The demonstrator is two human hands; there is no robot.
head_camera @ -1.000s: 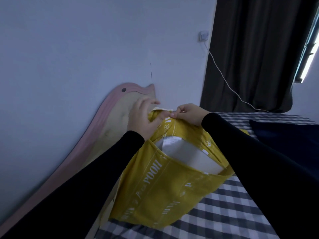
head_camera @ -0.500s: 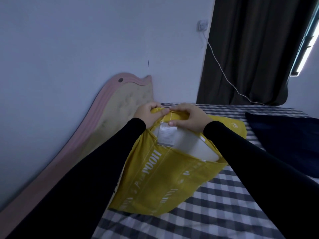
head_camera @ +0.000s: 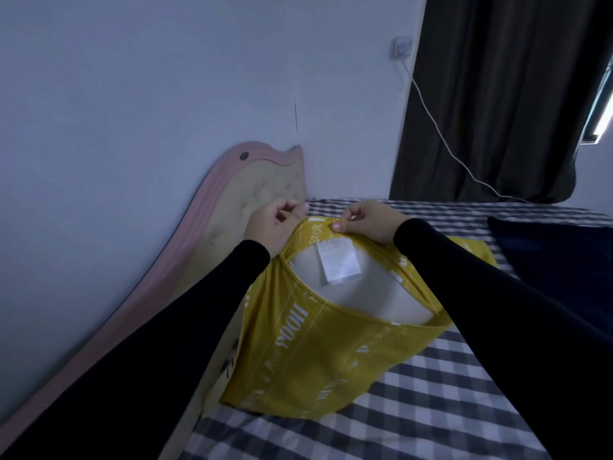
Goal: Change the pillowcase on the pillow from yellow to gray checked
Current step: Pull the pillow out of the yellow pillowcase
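Over on the left, the pink-edged padded headboard (head_camera: 265,180) leans behind the left hand (head_camera: 275,224), whose fingers are curled at the far hem of the yellow printed cotton pillowcase (head_camera: 308,353), apparently pinching it, though the contact itself is hidden. Just beside it, the right hand (head_camera: 368,220) nips the same hem between thumb and fingertips. Below both hands the mouth gapes, showing the white pillow (head_camera: 361,297) and its care label (head_camera: 338,262), all lying on the gray checked bedsheet (head_camera: 431,400). Soft, light, limp cloth, I'd say: grip the hem, not the loose middle. Right of the hands lies a dark navy blanket (head_camera: 557,260).
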